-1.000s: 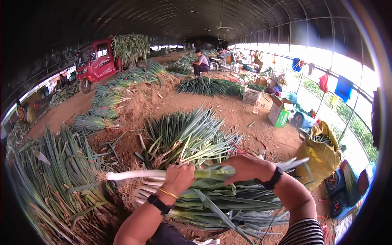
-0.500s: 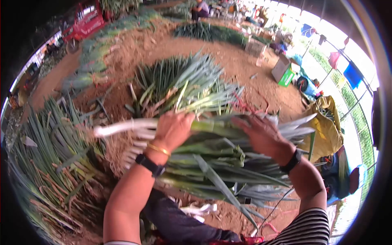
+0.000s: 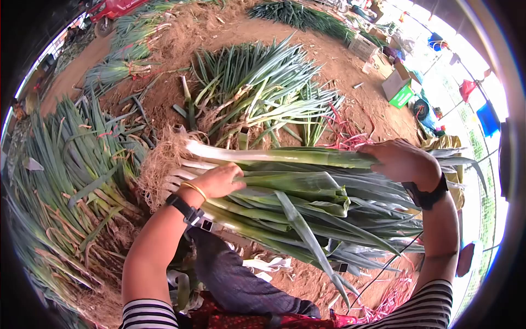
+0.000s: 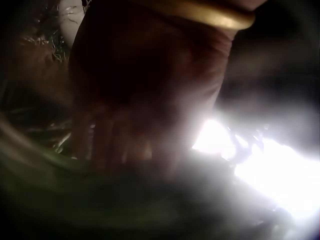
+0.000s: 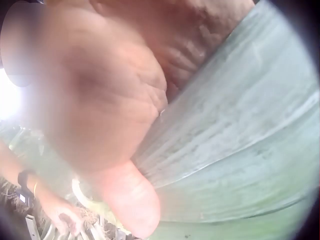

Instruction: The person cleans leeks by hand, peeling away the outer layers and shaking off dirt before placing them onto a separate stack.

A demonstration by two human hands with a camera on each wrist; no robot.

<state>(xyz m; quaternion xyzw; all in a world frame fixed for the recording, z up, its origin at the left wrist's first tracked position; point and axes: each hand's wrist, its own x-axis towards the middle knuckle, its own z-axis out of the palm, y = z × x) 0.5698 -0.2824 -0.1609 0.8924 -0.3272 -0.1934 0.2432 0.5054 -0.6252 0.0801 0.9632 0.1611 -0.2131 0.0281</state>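
A bundle of leeks point(image 3: 307, 203) lies crosswise in front of me, roots point(image 3: 161, 164) to the left and leaves to the right. One thick leek point(image 3: 263, 156) lies along its far side, with a white stem and long green leaves. My left hand point(image 3: 219, 180) rests on the stalks near their white ends, fingers fairly straight; the left wrist view is dark and blurred. Farther right, my right hand point(image 3: 402, 159) holds the leaves of that thick leek. In the right wrist view its thumb point(image 5: 132, 200) lies against the broad leaf point(image 5: 240, 115), and the other fingertips are hidden.
A large heap of leeks point(image 3: 71, 181) stands at left, and another pile point(image 3: 257, 88) lies beyond the bundle. Red twine point(image 3: 350, 129) is strewn on the soil. A green and white carton point(image 3: 399, 88) and a plastic crate point(image 3: 362, 46) stand at back right.
My left hand has let go of the thick leek and moved nearer onto the bundle. My right hand has slid right along its leaves. The head view has tilted downward.
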